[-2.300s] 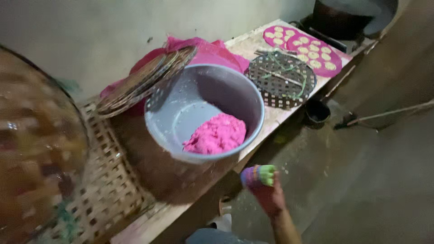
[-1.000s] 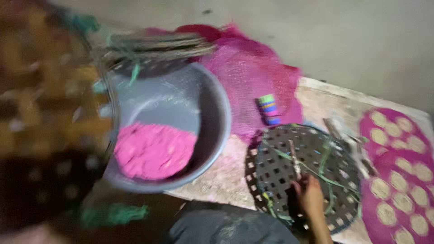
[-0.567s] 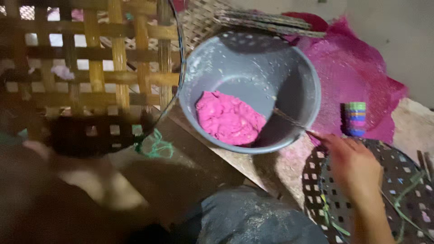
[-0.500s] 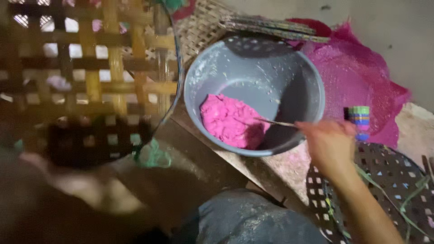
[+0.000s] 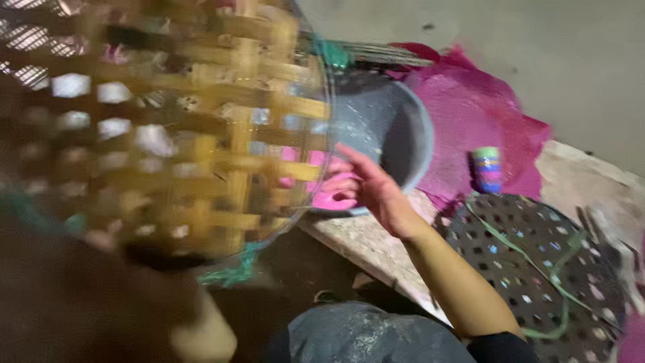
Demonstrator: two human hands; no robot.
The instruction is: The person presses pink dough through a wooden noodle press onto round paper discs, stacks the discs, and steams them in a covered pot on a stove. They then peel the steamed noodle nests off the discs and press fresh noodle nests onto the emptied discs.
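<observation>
- The right hand (image 5: 369, 188) reaches from the lower right over the rim of the grey basin (image 5: 396, 128); its fingers (image 5: 349, 156) are spread and loose, holding nothing I can see.
- The pink dough (image 5: 332, 199) lies in the basin, just under the fingers.
- A blurred woven basket (image 5: 168, 128) stands very near the camera and hides the left part of the basin.
- The left hand is not seen.
- Near, on the worktop (image 5: 356, 238): a pink cloth (image 5: 470, 114), a striped cup (image 5: 487, 169), a perforated tray (image 5: 531, 262).

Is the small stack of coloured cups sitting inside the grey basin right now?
No, the stack of coloured cups stands outside the grey basin, on the pink mesh cloth to its right.
</observation>
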